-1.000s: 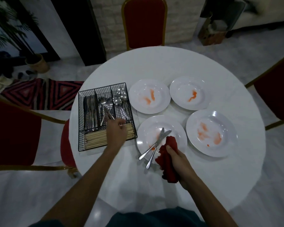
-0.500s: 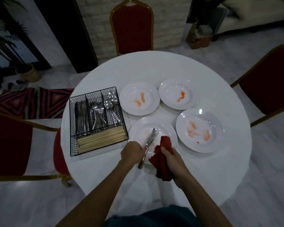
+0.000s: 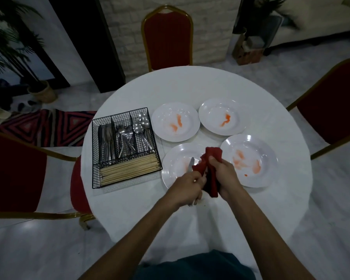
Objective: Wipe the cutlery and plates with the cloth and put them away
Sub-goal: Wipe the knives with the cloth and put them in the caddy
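I've got the knife (image 3: 191, 165) in my left hand (image 3: 187, 187), fingers curled tight around the handle, just below centre of frame. Blade tip points up-frame over the near-left plate (image 3: 176, 164); the handle end pokes out under the hand. A second piece of cutlery may be in the same grip, can't tell.

My right hand (image 3: 222, 176) is clamped on the red cloth (image 3: 209, 168), thumb on top, fingers wrapped. The cloth is bunched against the blade right beside the left hand; its loose end hangs down between the two hands.

That plate sits under both hands, faint orange smear near its middle. Near-right plate (image 3: 249, 160) is just right of the cloth, several orange smears. Far-left plate (image 3: 175, 121) and far-right plate (image 3: 220, 116) are higher in frame, each with orange streaks. All four sit close together, rims near touching or slightly overlapping.

Black wire caddy (image 3: 125, 147) is left of the plates, centre-left of frame. Three upper compartments: knives (image 3: 105, 142) left, forks (image 3: 125, 138) middle, spoons (image 3: 141, 126) right. The long front compartment holds chopsticks (image 3: 127, 171) lying crosswise.

Everything is on a round white table (image 3: 190, 87). Red chairs with gold frames at top centre (image 3: 167, 37), right edge (image 3: 331, 106) and left edge (image 3: 12, 168) of frame. Patterned rug (image 3: 45, 126) on the floor, upper left.
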Demonstrator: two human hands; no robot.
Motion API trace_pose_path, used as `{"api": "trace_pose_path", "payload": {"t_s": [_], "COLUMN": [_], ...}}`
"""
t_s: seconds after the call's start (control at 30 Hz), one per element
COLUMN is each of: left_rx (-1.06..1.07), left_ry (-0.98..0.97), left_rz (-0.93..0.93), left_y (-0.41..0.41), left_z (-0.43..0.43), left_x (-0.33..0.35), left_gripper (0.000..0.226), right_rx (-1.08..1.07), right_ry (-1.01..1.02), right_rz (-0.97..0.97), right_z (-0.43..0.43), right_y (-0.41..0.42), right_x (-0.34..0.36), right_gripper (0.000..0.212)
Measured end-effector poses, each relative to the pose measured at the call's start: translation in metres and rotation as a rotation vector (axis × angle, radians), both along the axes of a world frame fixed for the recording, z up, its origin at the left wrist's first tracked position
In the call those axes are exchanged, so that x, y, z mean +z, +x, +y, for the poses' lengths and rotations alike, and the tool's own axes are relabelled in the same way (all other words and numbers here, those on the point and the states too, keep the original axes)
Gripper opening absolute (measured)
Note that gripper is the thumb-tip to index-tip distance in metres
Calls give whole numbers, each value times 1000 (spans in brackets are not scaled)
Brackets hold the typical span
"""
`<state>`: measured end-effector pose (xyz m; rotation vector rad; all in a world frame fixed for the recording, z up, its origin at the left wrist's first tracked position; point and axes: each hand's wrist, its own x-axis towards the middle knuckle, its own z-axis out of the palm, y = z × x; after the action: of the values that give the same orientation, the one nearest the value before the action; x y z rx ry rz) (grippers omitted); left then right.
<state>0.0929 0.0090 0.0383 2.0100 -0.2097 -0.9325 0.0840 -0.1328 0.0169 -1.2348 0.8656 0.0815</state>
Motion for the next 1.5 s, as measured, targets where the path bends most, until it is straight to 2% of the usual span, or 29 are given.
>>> {"api": "trace_pose_path", "payload": {"t_s": [0.13,0.2,0.3,0.43,0.5,0.57,0.63,0.73,0.83,0.9,1.0,1.1,1.2,1.3,1.37,1.5], "left_rx": [-32,-54,21,195,190,170,140,85,38,23,135,249,121,-118,-171,132], "left_ry": [-20,-31,-66,-53,-43,-17,-4,-11,-31,-16,-12,-40,8,171,218,139], "left_rz": [-4,45,104,-6,-49,-88,-107,-110,-74,-47,-38,-47,-79,-59,-29,-216], "left_y": [4,4,5,15,15,9,1,-9,-17,-19,-16,-8,-7,7,21,41], "left_z": [20,33,49,46,34,24,19,19,27,35,44,37,19,17,24,33], "left_x": [17,20,22,19,21,21,20,20,21,18,7,0,0,2,3,3], "left_gripper": [34,34,34,30,31,29,27,28,29,30,28,28,30,23,12,21], "right_rx": [-92,-214,-335,-123,43,180,170,77,44,-58,-177,9,276,248,206,260], "right_ry": [-6,-10,32,96,124,49,-34,-23,-99,-135,32,109,20,-78,-87,30], "right_rz": [-18,-15,40,-6,-30,-39,-44,-79,-79,-41,-6,24,10,-2,33,37], "right_z": [-5,-15,-37,-10,23,45,45,28,15,3,-23,-17,18,32,27,23], "right_y": [13,15,9,0,-3,-5,-4,0,4,7,5,-5,-18,-30,-37,-50], "right_x": [5,6,10,17,20,19,20,27,23,15,13,9,6,-4,-8,6], "right_gripper": [23,22,15,28,37,37,26,17,18,21,24,36,37,23,21,31]}}
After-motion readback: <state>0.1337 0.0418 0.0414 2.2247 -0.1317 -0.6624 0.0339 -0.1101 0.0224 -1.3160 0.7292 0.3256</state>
